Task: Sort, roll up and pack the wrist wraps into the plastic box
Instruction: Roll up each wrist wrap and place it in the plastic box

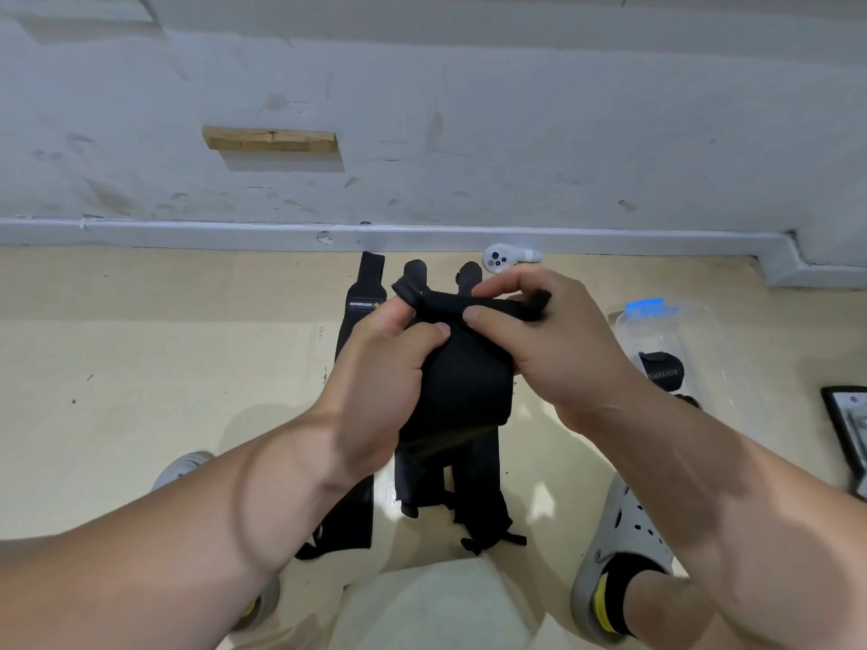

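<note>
Left hand and right hand both grip a rolled black wrist wrap, pinching its strap, held above the floor left of the plastic box. One rolled wrap lies inside that box.

The floor wrist wraps are partly hidden, and a dark object, perhaps a phone, is cropped.
</note>
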